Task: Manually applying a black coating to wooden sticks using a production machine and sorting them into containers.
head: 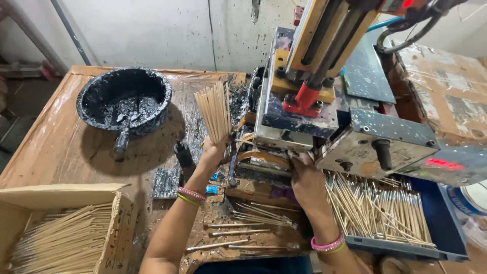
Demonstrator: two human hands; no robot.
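My left hand (pixel 212 152) grips a fanned bundle of thin bamboo sticks (pixel 215 111), held upright beside the left side of a paint-spattered machine (pixel 324 116). My right hand (pixel 304 177) reaches under the machine's front, fingers tucked against its lower edge; whether it holds anything is hidden. Both wrists wear pink and yellow bangles. To the right of that hand, a tray (pixel 406 246) holds several coated sticks (pixel 375 208) lying side by side.
A black bowl (pixel 125 99) of dark paste with a tool in it stands at the back left. A cardboard box (pixel 114 228) of bare sticks sits at the front left. Loose sticks (pixel 243 223) lie on the stained table between my arms.
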